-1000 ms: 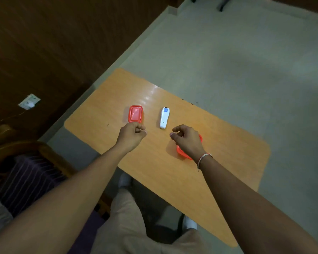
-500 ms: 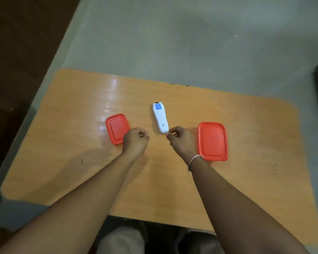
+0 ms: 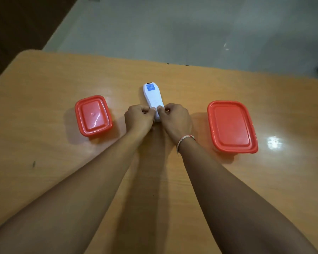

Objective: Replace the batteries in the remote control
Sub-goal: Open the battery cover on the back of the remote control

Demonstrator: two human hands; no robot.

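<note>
The slim white plastic remote control (image 3: pixel 153 98) lies face down mid-desk, long axis pointing away from you. Your left hand (image 3: pixel 139 118) and right hand (image 3: pixel 175 119) each pinch its near end, equally close.

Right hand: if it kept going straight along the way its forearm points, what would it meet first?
The right hand points up and slightly left, and its fingers already pinch the near end of the white remote. It would meet the remote at once; the left hand is beside it.
</note>
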